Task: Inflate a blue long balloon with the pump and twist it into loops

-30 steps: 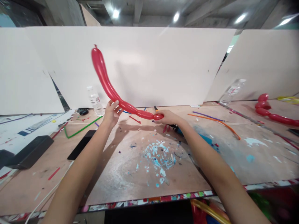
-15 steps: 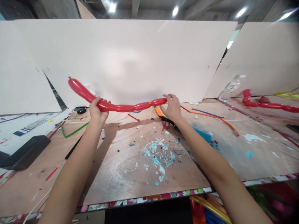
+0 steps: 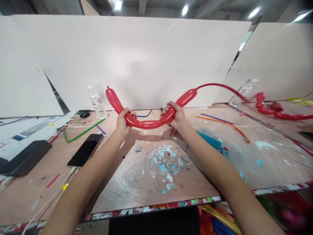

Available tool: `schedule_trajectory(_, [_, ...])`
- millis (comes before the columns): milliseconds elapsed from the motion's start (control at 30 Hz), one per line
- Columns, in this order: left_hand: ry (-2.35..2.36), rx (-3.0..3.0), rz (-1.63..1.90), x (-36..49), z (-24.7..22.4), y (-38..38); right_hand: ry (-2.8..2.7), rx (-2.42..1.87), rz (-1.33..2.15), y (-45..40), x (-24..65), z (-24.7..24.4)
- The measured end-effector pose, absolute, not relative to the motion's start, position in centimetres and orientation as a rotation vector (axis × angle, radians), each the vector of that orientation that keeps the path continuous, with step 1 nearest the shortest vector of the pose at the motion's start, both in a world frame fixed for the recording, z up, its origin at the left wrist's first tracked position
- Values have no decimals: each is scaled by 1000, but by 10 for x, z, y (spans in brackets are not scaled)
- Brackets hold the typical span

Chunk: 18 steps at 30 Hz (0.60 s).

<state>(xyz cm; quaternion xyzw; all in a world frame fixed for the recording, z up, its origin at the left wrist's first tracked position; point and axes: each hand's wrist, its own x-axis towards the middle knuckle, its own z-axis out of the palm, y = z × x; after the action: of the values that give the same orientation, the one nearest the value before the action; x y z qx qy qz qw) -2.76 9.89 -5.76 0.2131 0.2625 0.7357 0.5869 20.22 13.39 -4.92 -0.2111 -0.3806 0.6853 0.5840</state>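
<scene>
A long red balloon (image 3: 146, 124) sags in a U between my two hands above the table. My left hand (image 3: 124, 120) is wrapped round its left part, and the knotted end stands up beyond the fingers. Farther right, my right hand (image 3: 175, 114) grips the balloon with the fingers curled round it. Past that hand a plump section slants up to the right, then narrows into a thin uninflated tail that arches toward the right-hand bottle. Part of a dark tool shows behind my right hand, mostly hidden.
Clear bottles (image 3: 96, 101) stand at the white board (image 3: 137, 62). On the paint-spotted table (image 3: 144, 182) lie a phone (image 3: 85, 150), a black box (image 3: 28, 158), green, orange and purple strips, and a blue piece (image 3: 209, 139). Another red balloon (image 3: 266, 111) lies at the right.
My left hand has moved right, uncovering the phone and left bottle. My right hand now grips farther along the balloon from its tail end, which has come into view. The balloon bends more.
</scene>
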Motion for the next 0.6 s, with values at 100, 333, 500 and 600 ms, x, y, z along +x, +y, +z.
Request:
schedule_trajectory(100, [581,452,1758,-34,-58,100,-797,-569,1590,137,201,-51])
schedule_trajectory(333, [698,664,1582,-24,-55,87,-785,-609,1708,129,192,-53])
schedule_trajectory(500, [750,871,1498,-7,-56,77,-770,-594,1723,125,187,-51])
schedule_trajectory(600, [818,948,1447,-6,-57,76,-821,-612,1736,123,184,-52])
